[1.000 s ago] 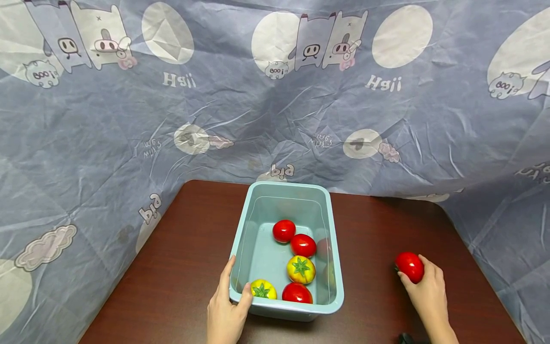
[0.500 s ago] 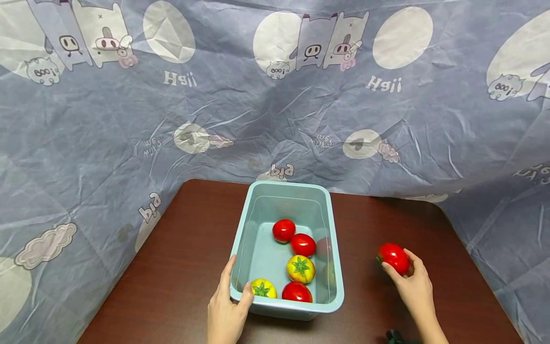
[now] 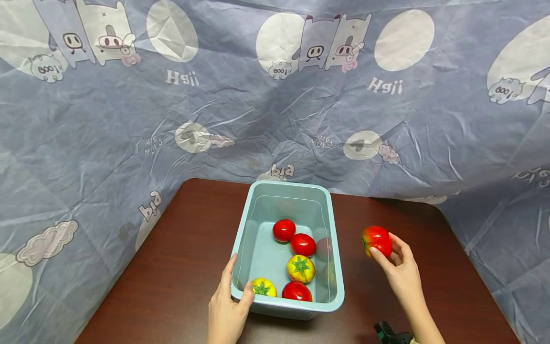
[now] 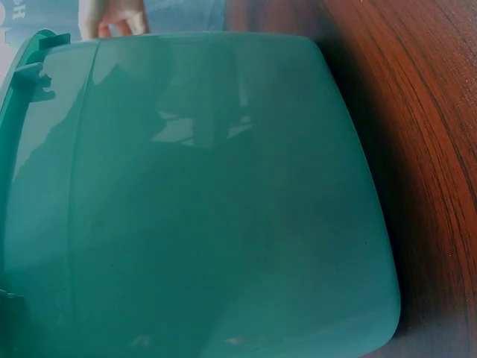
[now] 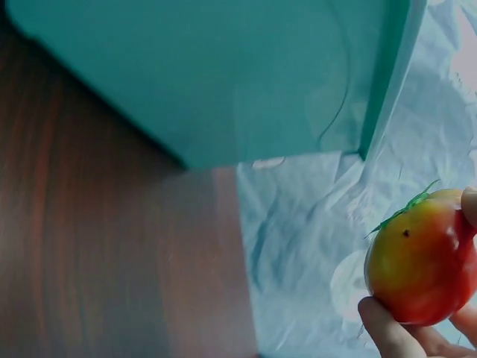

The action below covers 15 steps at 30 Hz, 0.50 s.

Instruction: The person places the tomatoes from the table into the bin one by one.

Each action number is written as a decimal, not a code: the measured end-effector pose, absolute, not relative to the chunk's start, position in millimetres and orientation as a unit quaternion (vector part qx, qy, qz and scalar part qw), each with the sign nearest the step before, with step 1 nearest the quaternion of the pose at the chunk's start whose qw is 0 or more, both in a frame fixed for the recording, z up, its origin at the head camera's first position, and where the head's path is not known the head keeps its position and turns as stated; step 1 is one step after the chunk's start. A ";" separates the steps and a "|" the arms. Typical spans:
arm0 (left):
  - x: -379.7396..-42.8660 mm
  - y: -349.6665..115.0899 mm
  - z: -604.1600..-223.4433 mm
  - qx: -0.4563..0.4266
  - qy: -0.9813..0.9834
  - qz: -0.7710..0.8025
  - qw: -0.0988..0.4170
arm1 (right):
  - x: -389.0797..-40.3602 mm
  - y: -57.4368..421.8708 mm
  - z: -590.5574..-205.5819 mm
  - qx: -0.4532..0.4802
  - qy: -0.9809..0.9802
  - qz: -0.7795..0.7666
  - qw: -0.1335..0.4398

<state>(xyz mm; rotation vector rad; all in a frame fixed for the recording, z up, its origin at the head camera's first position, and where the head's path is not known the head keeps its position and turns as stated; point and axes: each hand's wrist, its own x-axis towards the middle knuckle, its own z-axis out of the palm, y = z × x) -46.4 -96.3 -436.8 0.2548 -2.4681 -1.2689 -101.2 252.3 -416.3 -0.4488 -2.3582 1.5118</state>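
Observation:
At the middle of the table stands a light blue-green plastic bin (image 3: pixel 333 253) holding red tomatoes (image 3: pixel 303 245) and yellow ones with green star-shaped tops, such as the yellow tomato (image 3: pixel 301 269). My left hand (image 3: pixel 227 306) holds the bin's near left corner, thumb over the rim and the other fingers along the outside. To the right of the bin, above the table, my right hand (image 3: pixel 401 272) grips a red tomato (image 3: pixel 376 241). The right wrist view shows that tomato (image 5: pixel 421 261) turning yellow around its green leaves, with fingers and thumb about it.
A dark brown wooden table (image 3: pixel 180 267) extends on both sides of the bin. Behind it hangs a crumpled grey-blue printed cloth (image 3: pixel 240 105). A black device (image 3: pixel 393 334) sits by my right wrist at the lower edge.
My right hand has moved left toward the bin and up, with the tomato in it; more of the tomato's yellow side shows. My left hand stays at the bin's corner.

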 end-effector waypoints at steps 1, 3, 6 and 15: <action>-46.3 -96.4 -437.0 0.090 -0.872 -0.448 0.177 | -101.5 249.9 -413.9 -0.151 -0.820 0.531 0.152; -46.3 -96.6 -437.3 0.090 -0.872 -0.448 0.176 | -101.6 245.3 -409.0 -0.141 -0.816 0.539 0.152; -46.7 -97.3 -437.3 0.088 -0.871 -0.451 0.174 | -101.1 237.9 -400.7 -0.119 -0.810 0.553 0.155; -47.6 -97.5 -439.4 0.080 -0.870 -0.452 0.183 | -97.5 211.9 -378.7 -0.047 -0.800 0.577 0.158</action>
